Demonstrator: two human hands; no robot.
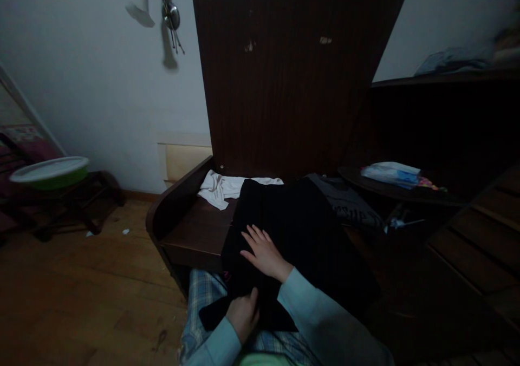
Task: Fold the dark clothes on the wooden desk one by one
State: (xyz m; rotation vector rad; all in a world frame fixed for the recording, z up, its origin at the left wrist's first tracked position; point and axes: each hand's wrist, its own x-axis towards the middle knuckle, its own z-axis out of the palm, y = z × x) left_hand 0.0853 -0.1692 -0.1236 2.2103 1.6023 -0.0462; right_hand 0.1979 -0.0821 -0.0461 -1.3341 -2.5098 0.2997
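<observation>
A large black garment (292, 220) lies spread over the dark wooden bench and down across my lap; the low light hides its exact kind. My right hand (264, 251) rests flat on its upper side, fingers stretched out. Closer to me, my left hand (244, 313) is closed on the near edge of the black cloth, thumb up. A dark flap of the garment sticks out left of that hand, over my blue plaid trousers (203, 285).
White cloth (223, 184) lies at the back of the bench (190, 230). Beside the garment is a grey printed cloth (349, 198). Plastic packets (392, 174) sit on a dark shelf to the right. A green basin (54, 176) stands on a stool at left.
</observation>
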